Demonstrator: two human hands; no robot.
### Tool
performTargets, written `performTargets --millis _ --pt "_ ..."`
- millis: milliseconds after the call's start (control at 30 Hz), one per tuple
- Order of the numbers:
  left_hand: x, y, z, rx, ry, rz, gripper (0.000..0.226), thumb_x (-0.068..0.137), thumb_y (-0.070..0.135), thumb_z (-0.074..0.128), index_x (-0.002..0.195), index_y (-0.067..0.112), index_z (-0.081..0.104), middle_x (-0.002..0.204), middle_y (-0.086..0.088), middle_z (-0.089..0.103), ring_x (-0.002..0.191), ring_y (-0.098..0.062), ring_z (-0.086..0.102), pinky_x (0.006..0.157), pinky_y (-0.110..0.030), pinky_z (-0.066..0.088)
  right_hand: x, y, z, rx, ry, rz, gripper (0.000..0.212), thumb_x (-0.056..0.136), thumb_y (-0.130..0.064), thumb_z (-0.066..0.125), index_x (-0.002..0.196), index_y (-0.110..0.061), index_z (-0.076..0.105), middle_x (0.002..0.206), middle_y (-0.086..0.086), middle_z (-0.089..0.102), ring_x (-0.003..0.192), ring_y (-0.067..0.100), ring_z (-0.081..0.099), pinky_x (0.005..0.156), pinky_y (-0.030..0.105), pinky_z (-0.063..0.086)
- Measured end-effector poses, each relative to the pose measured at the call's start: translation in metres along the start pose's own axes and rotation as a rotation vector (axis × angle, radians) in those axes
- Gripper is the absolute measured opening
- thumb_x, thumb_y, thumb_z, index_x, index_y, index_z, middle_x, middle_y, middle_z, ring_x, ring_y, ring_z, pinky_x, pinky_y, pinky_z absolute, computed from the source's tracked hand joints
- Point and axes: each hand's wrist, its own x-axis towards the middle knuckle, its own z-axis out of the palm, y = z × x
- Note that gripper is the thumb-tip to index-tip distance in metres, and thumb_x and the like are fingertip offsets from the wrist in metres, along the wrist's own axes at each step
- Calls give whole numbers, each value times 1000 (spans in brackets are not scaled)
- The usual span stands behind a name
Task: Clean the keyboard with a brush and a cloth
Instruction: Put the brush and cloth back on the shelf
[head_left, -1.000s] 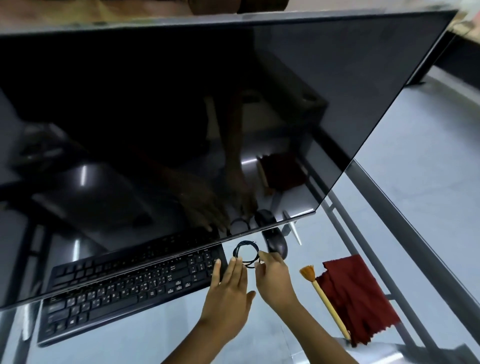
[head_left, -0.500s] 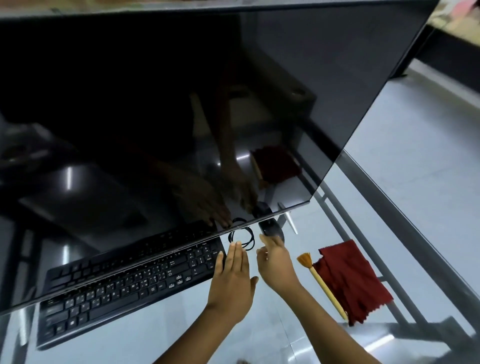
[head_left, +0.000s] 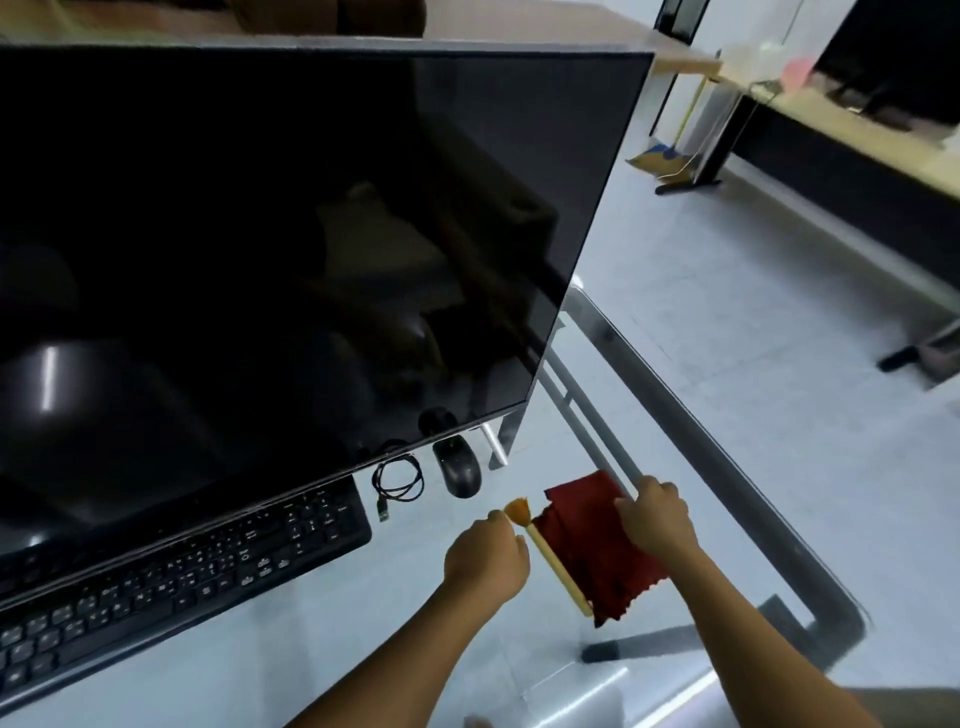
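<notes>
Keyboard (head_left: 171, 577), black, lies on the glass desk (head_left: 322, 639) with its far edge tucked under the lower edge of the big dark monitor (head_left: 291, 249); untouched, nothing on the keys. Brush (head_left: 550, 556), pale wooden handle with an orange bristle fan, lies flat just right of the keyboard, bristles pointing away from the person, its handle along the left edge of the red cloth (head_left: 597, 545). Left hand (head_left: 485, 561) is curled, fingertips pinched together right at the bristle end; whether it actually grips the brush I cannot tell. Right hand (head_left: 657, 519) is loosely curled on the cloth's far right corner, fingers pressing or pinching the fabric.

Step in hand: picking up the tools. To do it well, take the brush by the handle rather than the bristles so the fan stays clean and free to sweep, lift it clear of the cloth first, and bunch the cloth in the right palm so no corner drags.

Versus the earlier frames: both hands were at the coiled USB cable (head_left: 397, 480) between keyboard and mouse (head_left: 458, 470); they have moved right to the brush and cloth. The cable now lies released on the glass. The view has swung up and right, showing more floor.
</notes>
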Motion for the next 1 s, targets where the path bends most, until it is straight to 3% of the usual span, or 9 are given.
performTargets --millis 100,167,267,433,533,600,700,833,1000 --pt "7 26 17 -111 -65 -124 30 97 36 43 109 12 56 105 -6 64 87 -27 68 74 -33 57 13 13 4 45 -110 16 51 91 -41 64 122 -3 50 116 15 61 104 33 63 81 40 53" --pt "10 35 26 -156 -69 -177 21 96 32 44 94 14 55 92 -4 64 70 -25 66 65 -31 57 17 14 5 57 -179 -29 37 92 -39 63 107 -6 57 100 8 66 96 28 66 71 31 47" --pt "14 47 31 -168 -16 -206 16 94 28 48 85 16 54 83 -1 60 67 -22 62 59 -27 51 16 8 2 26 -245 -154 27 94 -35 59 76 -16 56 74 -1 59 75 18 61 61 25 43" --pt "12 51 27 -338 5 -257 18 90 30 57 82 14 59 76 0 62 73 -21 69 61 -26 56 4 -4 -20 91 -247 -335 12 98 -25 56 92 -22 46 84 -2 58 74 13 55 65 26 46" --pt "6 56 1 -525 -22 -246 25 87 35 58 81 11 58 77 -4 68 58 -23 69 54 -26 57 1 -16 -54 135 -106 -407 4 97 -20 57 101 -20 56 94 2 66 84 21 60 71 31 44" --pt "-1 68 -32 -631 -22 -196 29 84 36 58 90 8 61 76 -6 70 50 -22 68 54 -30 60 0 -29 -90 156 21 -432 13 96 -18 58 108 -16 63 99 9 71 88 28 64 70 29 42" --pt "-18 102 -101 -749 -29 -26 22 81 28 54 85 8 62 68 -7 70 50 -23 68 55 -33 60 -5 -58 -167 192 195 -447 18 97 -18 57 113 -15 64 93 13 70 70 26 62 59 24 42" --pt "-51 154 -211 -837 39 250 25 83 24 53 65 8 59 62 -15 68 50 -29 68 42 -24 49 -5 -110 -290 235 451 -505 29 95 -29 59 117 -11 65 113 23 68 104 40 63 88 41 48" --pt "-75 198 -348 -893 243 458 25 90 18 53 70 5 55 43 -5 57 32 -18 53 34 -17 40 -13 -195 -408 357 674 -643 46 82 -46 54 117 -19 65 114 19 70 103 39 65 97 51 51"
